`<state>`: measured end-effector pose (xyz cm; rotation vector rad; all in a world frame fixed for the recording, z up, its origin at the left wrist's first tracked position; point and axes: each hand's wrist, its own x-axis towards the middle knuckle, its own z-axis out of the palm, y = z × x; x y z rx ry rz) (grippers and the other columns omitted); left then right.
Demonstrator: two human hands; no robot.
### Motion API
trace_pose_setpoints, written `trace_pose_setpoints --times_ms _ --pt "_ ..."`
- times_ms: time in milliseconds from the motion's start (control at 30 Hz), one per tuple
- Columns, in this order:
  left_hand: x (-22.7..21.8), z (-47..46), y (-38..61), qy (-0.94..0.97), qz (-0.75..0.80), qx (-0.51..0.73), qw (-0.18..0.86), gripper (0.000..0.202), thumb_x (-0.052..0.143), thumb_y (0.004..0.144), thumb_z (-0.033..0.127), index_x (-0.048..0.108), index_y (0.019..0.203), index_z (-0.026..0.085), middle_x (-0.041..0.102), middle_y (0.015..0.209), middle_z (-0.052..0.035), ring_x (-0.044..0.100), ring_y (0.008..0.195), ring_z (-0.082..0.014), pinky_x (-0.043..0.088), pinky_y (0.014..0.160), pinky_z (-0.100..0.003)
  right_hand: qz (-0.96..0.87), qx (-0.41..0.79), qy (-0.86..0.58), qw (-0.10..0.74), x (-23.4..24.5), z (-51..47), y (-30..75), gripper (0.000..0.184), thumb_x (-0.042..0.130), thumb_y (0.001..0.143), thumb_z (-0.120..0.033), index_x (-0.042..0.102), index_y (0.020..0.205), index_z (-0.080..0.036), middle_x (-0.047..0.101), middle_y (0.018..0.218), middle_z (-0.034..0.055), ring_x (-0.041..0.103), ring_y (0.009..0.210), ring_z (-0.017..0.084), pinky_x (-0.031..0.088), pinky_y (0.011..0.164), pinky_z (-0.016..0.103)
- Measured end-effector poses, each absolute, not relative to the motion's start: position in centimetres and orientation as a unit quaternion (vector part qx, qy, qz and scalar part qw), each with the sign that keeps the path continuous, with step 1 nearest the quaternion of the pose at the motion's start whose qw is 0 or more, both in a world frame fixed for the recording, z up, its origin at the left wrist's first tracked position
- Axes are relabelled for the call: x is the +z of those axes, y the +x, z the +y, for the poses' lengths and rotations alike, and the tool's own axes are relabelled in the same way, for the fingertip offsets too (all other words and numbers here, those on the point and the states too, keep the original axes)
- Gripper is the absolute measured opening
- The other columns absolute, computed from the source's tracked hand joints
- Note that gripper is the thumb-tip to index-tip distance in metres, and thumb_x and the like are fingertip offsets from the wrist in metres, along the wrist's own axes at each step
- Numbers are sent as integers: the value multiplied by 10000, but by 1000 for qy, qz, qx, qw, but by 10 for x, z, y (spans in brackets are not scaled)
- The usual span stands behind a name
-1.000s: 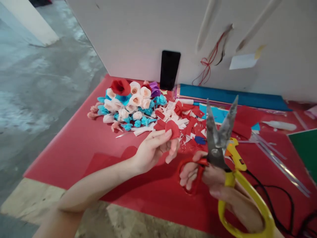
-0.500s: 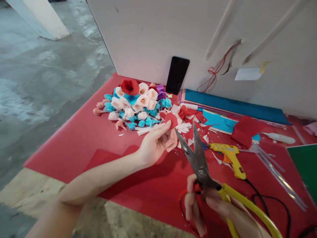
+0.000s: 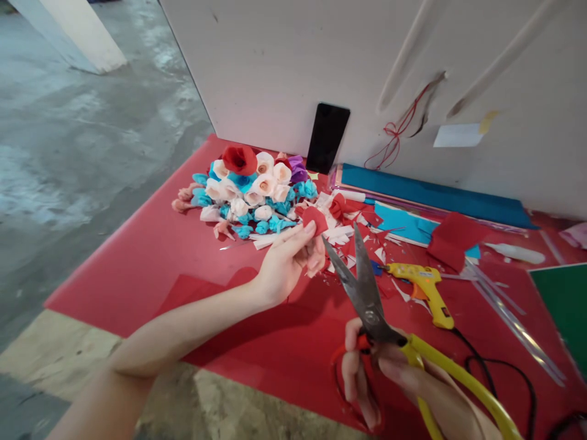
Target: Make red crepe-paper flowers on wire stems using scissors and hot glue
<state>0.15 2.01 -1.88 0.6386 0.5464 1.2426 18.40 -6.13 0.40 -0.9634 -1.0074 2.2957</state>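
Between thumb and fingers, my left hand (image 3: 287,263) pinches a small rounded piece of red paper (image 3: 314,221). My right hand (image 3: 394,379) grips a pair of scissors (image 3: 372,315) with one yellow and one red handle. The blades are parted and point up and to the left, their tips just right of my left fingers, apart from the red piece. Beyond my left hand lies a heap of paper flowers (image 3: 254,189) in white, blue, red, pink and purple. Red and white paper scraps (image 3: 337,235) are strewn behind the blades.
A yellow glue gun (image 3: 424,287) lies right of the scissors, its black cord running toward the front. A phone (image 3: 328,137) leans against the white panel (image 3: 275,73). Blue paper (image 3: 431,192), clear glue sticks (image 3: 516,324) and a green sheet (image 3: 562,305) lie on the red table covering (image 3: 132,263).
Very little differs. The scissors and both hands have shifted slightly left in the view, with the blades still parted and the red paper still pinched.
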Motion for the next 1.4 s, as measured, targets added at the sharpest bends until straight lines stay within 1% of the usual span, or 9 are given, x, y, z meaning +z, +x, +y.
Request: trace_pose_setpoints --times_ms 133,333,533,767,900,1067,1200,1333,1400 --pt "-18 19 2 284 270 566 726 320 566 823 297 564 554 124 452 438 36 369 361 -29 332 393 -155 -361 830 -357 231 4 -62 183 263 466 861 -468 526 934 -222 571 709 37 490 515 136 388 516 278" --pt "-18 19 1 311 294 563 707 340 570 824 327 541 550 128 399 388 49 338 349 -28 265 388 -156 -367 832 -340 242 1 -64 185 267 487 860 -459 542 946 -212 593 727 46 495 518 126 387 506 263" --pt "-18 19 -1 332 272 541 723 364 535 841 373 496 568 137 250 334 91 159 300 -12 161 355 -146 -370 830 -341 239 3 -65 186 257 463 888 -447 535 973 -216 593 754 32 514 526 108 393 515 246" --pt "-19 21 -3 327 247 526 745 380 529 845 372 468 551 139 190 365 95 132 323 -20 116 363 -163 -381 820 -371 210 10 -62 185 253 456 867 -481 528 935 -248 566 741 40 507 543 145 403 540 290" --pt "-20 21 -2 333 263 538 728 400 560 820 375 461 517 133 226 384 82 160 342 -19 127 381 -182 -383 818 -374 212 6 -62 187 278 467 855 -494 517 933 -231 571 740 45 506 525 135 392 520 276" --pt "-20 19 0 359 303 547 692 405 568 806 386 487 505 129 359 419 49 272 375 -28 214 421 -205 -395 819 -362 205 2 -61 189 287 467 857 -498 509 949 -230 596 751 40 541 525 141 410 537 277" --pt "-20 16 0 368 297 555 684 386 584 797 387 526 517 128 425 458 36 316 386 -30 211 415 -213 -417 807 -360 213 6 -62 188 282 463 860 -496 521 961 -239 598 735 41 563 550 155 434 564 290" --pt "-25 13 -1 403 275 559 670 354 565 834 379 588 577 136 522 538 12 384 421 -32 240 413 -197 -409 803 -366 232 0 -62 186 284 463 868 -498 520 967 -238 595 732 30 553 561 128 433 560 257" --pt "-28 11 -1 423 264 553 667 323 558 846 381 619 630 148 538 550 11 420 437 -37 254 408 -186 -408 819 -340 216 -8 -61 186 351 501 829 -552 508 950 -223 599 711 37 545 541 129 434 526 255"
